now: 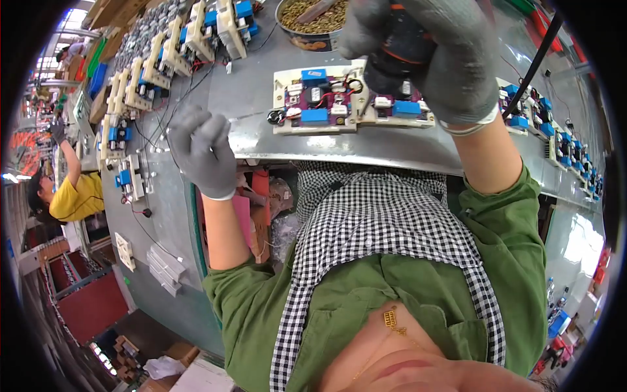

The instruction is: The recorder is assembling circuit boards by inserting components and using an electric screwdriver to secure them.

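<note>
My right hand [457, 62], in a grey glove, is wrapped round a black power driver with orange trim [401, 49]. The driver is above two cream plastic frames lying side by side near the table's front edge; its tip is hidden. The left frame [282, 98] and the right frame [421, 119] both carry purple circuit boards with blue blocks, white connectors and wires. My left hand [206, 153], also gloved in grey, is held at the table edge left of the frames, fingers curled in. Whatever they may hold is hidden.
A round tin of small brass-coloured screws [310, 38] stands behind the frames. Rows of similar assemblies [176, 55] line the left, with more boards [568, 144] at the right. Loose black wires [189, 88] cross the metal table. A co-worker in yellow [78, 196] is at far left.
</note>
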`<state>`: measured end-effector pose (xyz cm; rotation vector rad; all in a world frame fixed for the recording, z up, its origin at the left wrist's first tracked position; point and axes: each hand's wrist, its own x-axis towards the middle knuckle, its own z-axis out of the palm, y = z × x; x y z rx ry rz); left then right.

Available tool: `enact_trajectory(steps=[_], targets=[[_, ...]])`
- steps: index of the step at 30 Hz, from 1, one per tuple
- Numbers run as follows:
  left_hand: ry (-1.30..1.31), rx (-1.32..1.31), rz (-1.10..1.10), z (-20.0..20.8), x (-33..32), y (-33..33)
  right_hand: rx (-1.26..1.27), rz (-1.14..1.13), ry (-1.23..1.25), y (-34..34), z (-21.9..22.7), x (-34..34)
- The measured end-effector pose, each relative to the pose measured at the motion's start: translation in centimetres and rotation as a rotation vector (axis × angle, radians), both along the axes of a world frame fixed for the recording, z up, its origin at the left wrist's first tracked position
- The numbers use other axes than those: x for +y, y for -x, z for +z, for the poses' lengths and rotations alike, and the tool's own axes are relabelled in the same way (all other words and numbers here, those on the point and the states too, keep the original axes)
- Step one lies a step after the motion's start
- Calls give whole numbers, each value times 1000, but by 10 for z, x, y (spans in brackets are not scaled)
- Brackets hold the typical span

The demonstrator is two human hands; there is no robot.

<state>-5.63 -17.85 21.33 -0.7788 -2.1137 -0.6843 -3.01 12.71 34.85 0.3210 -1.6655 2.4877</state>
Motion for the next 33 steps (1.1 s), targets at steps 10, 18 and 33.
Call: enact_trajectory(steps=[10, 18, 33], targets=[[158, 340, 50, -41, -11, -20, 48, -26, -102, 18, -15, -66], [173, 372, -6, -35, -6, -13, 73, -69, -34, 26, -34, -73], [190, 328, 45, -45, -12, -15, 234, -191, -213, 21, -59, -72]])
